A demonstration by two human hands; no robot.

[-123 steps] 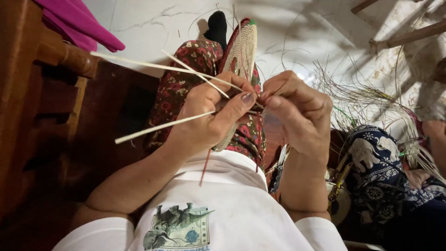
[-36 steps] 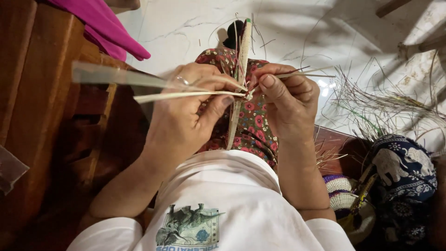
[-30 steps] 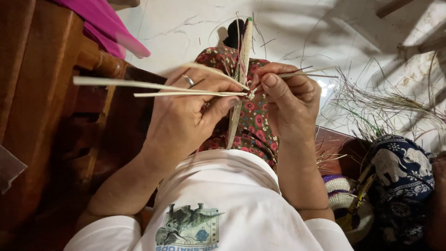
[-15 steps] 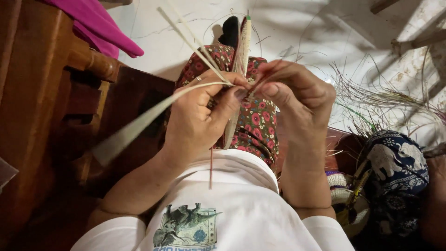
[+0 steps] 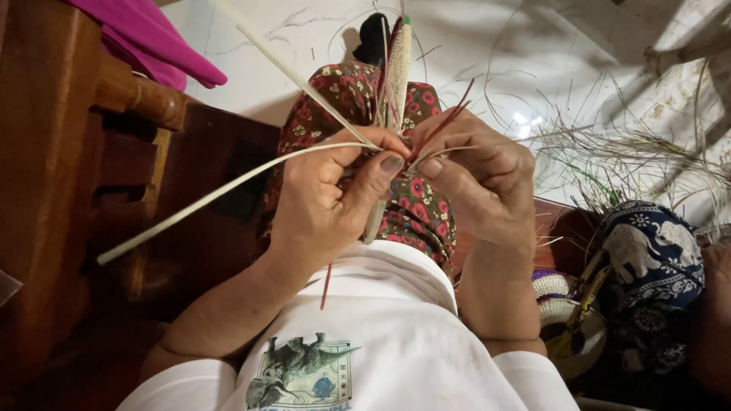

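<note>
The left hand (image 5: 327, 205) had its grip clamped on pale reed strips (image 5: 228, 190), thumb pressed against the edge of the woven piece (image 5: 397, 68), which stood upright on its edge over the lap in the floral skirt (image 5: 415, 213). The right hand (image 5: 480, 183) pinched thin reddish strands (image 5: 445, 122) just beside it, fingertips touching. Loose grass fibres (image 5: 632, 152) lay on the pale floor (image 5: 487, 46), near a dark blue patterned cloth (image 5: 647, 259).

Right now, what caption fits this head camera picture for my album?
Left hand and right hand pinch pale straw strips at a woven piece.
</note>
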